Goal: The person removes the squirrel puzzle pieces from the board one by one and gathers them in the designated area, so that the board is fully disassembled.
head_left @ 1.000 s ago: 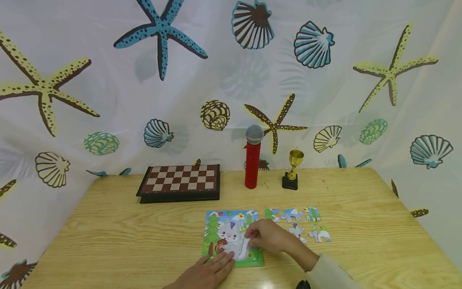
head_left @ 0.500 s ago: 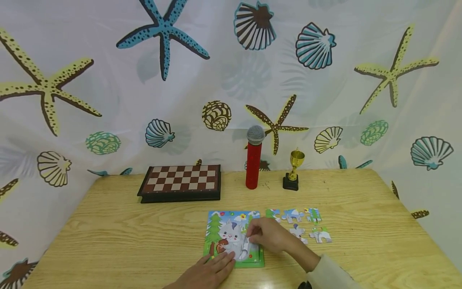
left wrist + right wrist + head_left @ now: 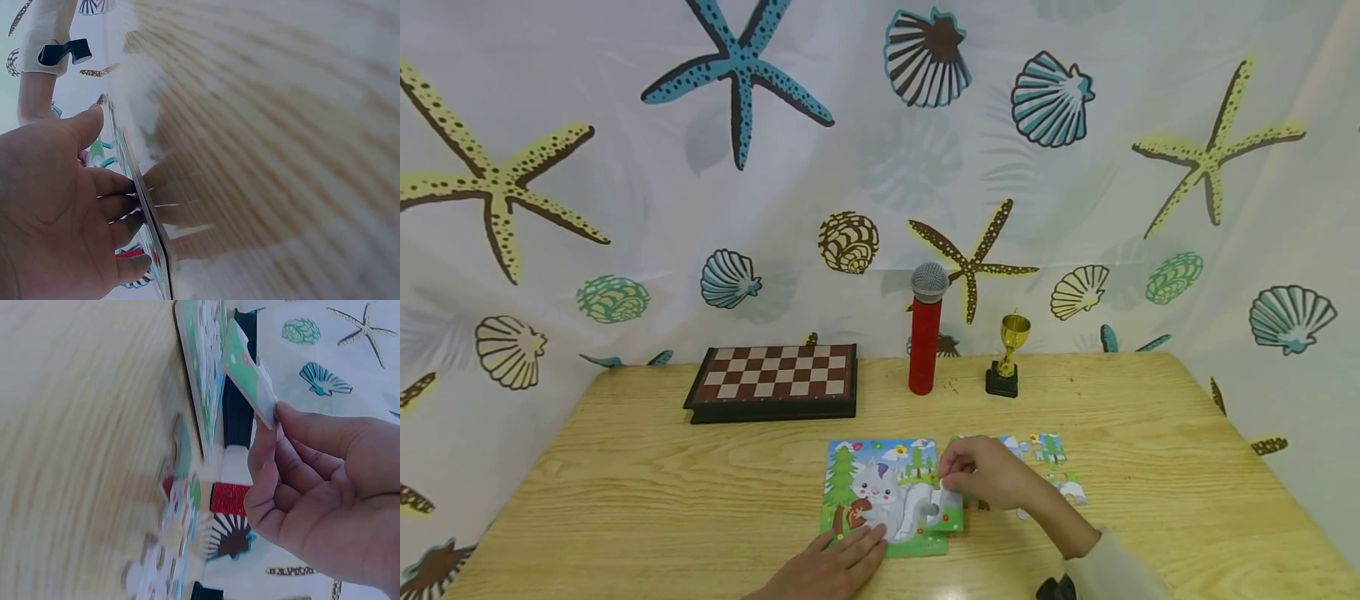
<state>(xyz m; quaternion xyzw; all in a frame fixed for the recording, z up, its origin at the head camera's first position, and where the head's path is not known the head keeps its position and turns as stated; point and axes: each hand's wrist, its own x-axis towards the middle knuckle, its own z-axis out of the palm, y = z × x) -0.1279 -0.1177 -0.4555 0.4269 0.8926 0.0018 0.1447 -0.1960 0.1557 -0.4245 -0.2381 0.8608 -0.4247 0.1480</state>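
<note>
In the head view a jigsaw puzzle board [image 3: 917, 548] with a white squirrel picture lies on the table. My left hand [image 3: 835, 562] rests its fingers on the lower edge of the board; the left wrist view shows these fingers [image 3: 119, 206] stretched against it. Thumb and index finger of my right hand [image 3: 992, 473] pinch a puzzle piece [image 3: 951, 512] by its upper edge, at the board's right side. Seen from the right wrist, this green and white piece [image 3: 247, 372] is raised off the board and tilted, while the other fingers are curled below.
Several loose puzzle pieces [image 3: 1051, 447] lie right of the board, partly hidden behind the right hand. Farther back stand a folded chessboard [image 3: 775, 375], a red microphone [image 3: 924, 346] and a small gold trophy [image 3: 1013, 333]. A patterned curtain [image 3: 865, 150] hangs behind the table.
My right hand has lifted the puzzle piece away from the board and moved it to the right, now partly past the board's edge. The left hand has stayed in place.
</note>
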